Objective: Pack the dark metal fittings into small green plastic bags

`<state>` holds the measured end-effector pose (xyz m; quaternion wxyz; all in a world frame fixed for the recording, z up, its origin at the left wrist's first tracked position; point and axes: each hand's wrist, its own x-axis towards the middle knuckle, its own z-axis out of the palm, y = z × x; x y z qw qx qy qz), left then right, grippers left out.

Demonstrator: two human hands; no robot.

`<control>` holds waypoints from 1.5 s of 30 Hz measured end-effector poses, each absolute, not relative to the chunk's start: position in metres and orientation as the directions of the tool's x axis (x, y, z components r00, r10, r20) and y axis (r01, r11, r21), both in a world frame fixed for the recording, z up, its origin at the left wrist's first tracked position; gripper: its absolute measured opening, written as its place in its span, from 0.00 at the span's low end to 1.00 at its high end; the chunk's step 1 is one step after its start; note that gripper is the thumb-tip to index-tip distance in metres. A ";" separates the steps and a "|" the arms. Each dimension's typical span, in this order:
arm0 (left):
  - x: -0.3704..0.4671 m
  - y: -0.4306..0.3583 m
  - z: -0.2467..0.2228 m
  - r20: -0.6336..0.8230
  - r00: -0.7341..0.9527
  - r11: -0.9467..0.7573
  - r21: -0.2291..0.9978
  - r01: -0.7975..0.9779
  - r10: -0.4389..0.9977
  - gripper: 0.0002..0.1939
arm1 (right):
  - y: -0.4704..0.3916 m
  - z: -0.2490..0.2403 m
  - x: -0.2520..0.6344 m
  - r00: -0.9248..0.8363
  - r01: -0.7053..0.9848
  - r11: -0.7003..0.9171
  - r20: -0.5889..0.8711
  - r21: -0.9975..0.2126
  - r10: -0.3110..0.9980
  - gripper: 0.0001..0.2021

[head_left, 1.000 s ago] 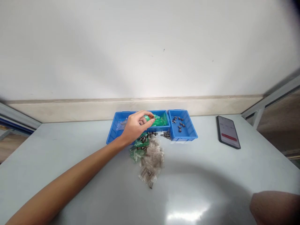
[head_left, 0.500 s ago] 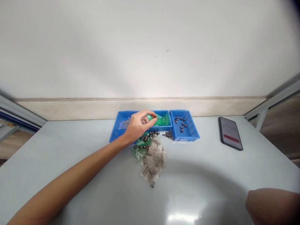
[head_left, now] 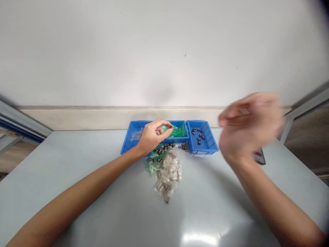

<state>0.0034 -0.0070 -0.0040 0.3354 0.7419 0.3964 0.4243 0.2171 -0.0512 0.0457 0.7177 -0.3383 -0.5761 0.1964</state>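
Note:
My left hand (head_left: 154, 134) is over the blue bins, thumb and forefinger closed in a pinch. Whatever lies between the fingertips is too small to name. Below the fingertips is the middle blue bin (head_left: 177, 140), with green plastic bags (head_left: 178, 132) in it. The left blue bin (head_left: 125, 145), partly covered by this hand, holds a clear bag (head_left: 137, 134). My right hand (head_left: 253, 125) is raised at the right, smeared by motion; its fingers do not show clearly. The right blue bin (head_left: 209, 145), nearest to it, contains several dark screws (head_left: 199, 139).
In front of the bins lies a heap of clear bags (head_left: 171, 168) and green bags (head_left: 153, 166), with loose screws (head_left: 168, 146) at its top. More screws (head_left: 184, 147) lie beside the right bin. A phone (head_left: 260, 157) is mostly hidden behind my right hand. A wall (head_left: 164, 68) backs the table.
My right hand has come up from the lower right corner to beside the right bin, now covering most of the phone. My left hand has stayed nearly still.

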 end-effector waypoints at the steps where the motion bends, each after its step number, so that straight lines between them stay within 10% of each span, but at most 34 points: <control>1: 0.003 -0.007 -0.004 0.363 0.323 -0.460 0.835 0.303 0.874 0.09 | -0.046 0.037 0.211 0.300 0.058 0.672 0.655 -0.739 0.694 0.10; 7: 0.002 -0.006 -0.006 0.356 0.280 -0.432 0.855 0.288 0.892 0.09 | -0.023 -0.018 0.195 0.102 -0.138 0.291 0.279 -0.947 0.955 0.14; 13: 0.003 -0.005 -0.006 0.338 0.269 -0.412 0.859 0.302 0.902 0.09 | -0.024 -0.018 0.199 -0.034 -0.204 0.187 0.197 -0.961 0.980 0.07; 45: 0.001 -0.008 -0.003 0.304 0.341 -0.423 0.828 0.367 0.890 0.11 | -0.032 -0.021 0.194 -0.140 0.123 0.250 0.233 -0.960 0.962 0.08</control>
